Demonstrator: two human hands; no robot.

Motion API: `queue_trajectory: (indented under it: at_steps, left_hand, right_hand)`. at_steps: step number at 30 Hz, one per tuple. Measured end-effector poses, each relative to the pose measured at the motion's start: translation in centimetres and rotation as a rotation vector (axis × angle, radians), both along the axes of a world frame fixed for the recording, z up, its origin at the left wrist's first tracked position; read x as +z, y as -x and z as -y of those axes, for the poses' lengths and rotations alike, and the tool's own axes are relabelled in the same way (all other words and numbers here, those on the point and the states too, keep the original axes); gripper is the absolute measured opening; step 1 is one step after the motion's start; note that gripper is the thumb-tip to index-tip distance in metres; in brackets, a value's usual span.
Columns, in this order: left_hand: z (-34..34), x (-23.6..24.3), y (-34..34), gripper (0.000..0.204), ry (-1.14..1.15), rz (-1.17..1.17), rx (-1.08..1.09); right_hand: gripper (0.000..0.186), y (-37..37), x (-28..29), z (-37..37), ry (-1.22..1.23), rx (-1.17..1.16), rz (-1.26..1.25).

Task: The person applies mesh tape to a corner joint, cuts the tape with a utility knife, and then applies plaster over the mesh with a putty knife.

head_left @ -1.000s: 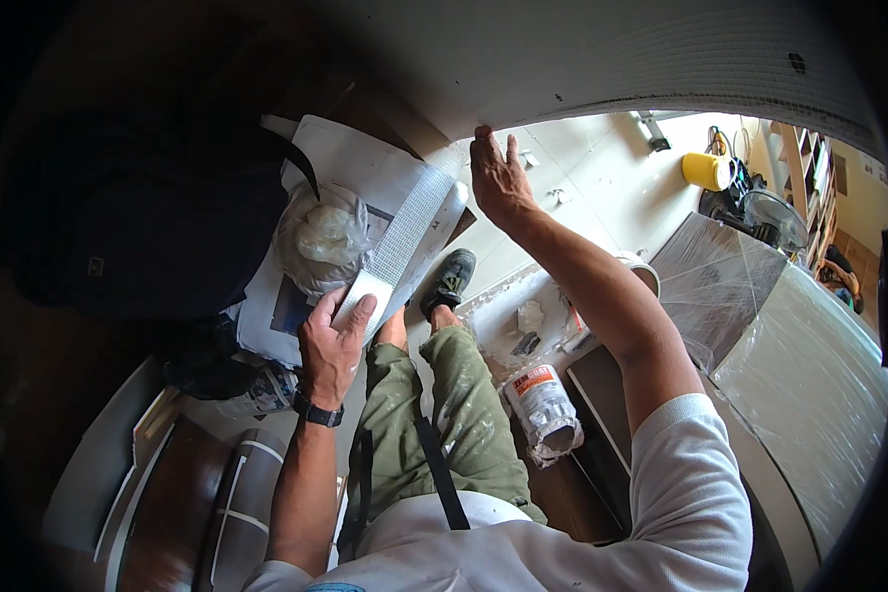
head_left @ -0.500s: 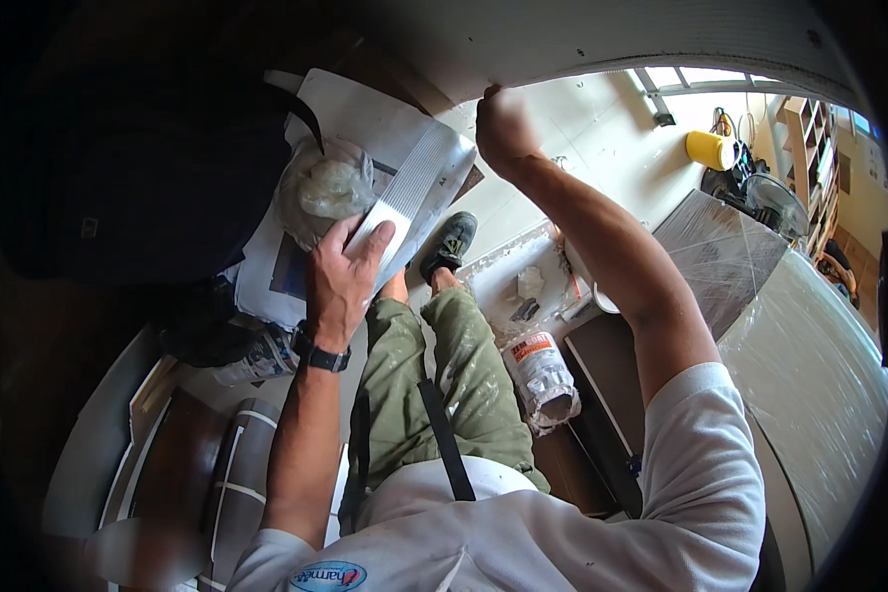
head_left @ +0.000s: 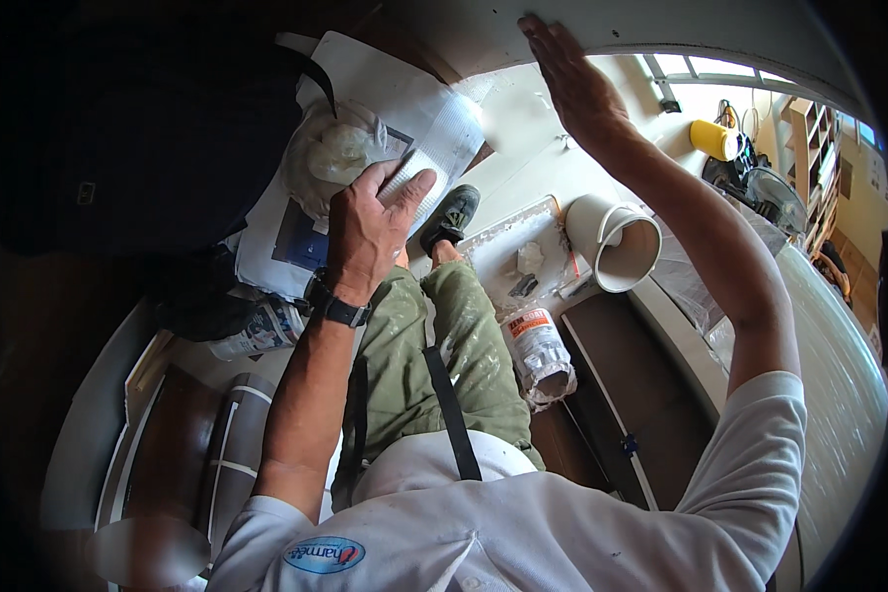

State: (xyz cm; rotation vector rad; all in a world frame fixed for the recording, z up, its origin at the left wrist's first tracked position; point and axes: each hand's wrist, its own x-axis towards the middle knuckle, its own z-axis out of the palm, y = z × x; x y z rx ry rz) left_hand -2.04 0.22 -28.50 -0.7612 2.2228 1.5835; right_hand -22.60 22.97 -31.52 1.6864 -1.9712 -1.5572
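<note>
The person's left hand [head_left: 370,222] is closed, thumb laid over fingers, on white, gridded mesh tape [head_left: 451,133] in a flat band. The tape lies immediately off that hand, between one and two o'clock from it; its long axis runs from about seven o'clock at the grip to about one o'clock at the far end. Where the far end finishes cannot be determined, the area being bright and blurred. The right hand [head_left: 584,94] is nearly flat, fingers extended and close together, pointing towards eleven o'clock; no object is seen in it. Its fingertips overlap a broad, pale grey, flat surface [head_left: 681,28] along the top of the view and appear to rest against it, though contact cannot be confirmed. The relation judged most significant is the gap between the hands: the right hand stands well apart from the tape, between two and three o'clock of it, so the left is the nearer and the only one holding it. A crumpled, translucent plastic bag [head_left: 328,158] lies at eleven o'clock from the left hand, on white, paper-like sheets [head_left: 360,69] which also extend behind the tape. A white, round plastic bucket [head_left: 582,222] lies at three o'clock from the left hand, well apart.
</note>
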Motion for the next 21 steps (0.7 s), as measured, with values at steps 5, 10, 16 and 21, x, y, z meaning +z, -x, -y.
queue_trajectory:
  at_steps: [5,10,16,21]
  left_hand:
    - [-0.4,0.6,0.2,0.050,0.013,0.002,-0.024]
    - [-0.7,0.3,0.6,0.046,-0.009,-0.042,-0.031]
    - [-1.2,0.4,1.2,0.054,-0.080,-0.128,-0.036]
    - [-2.2,0.9,1.1,0.045,-0.155,-0.098,-0.034]
  right_hand:
    - [0.063,-0.2,-8.6,-0.2,-0.079,-0.026,-0.036]
    - [0.060,0.7,-16.2,-1.9,0.381,-0.214,0.225]
    - [0.056,2.3,-21.6,-2.9,1.119,-0.845,1.266]
    - [0.057,1.8,-22.2,-1.5,2.085,-1.680,2.495]
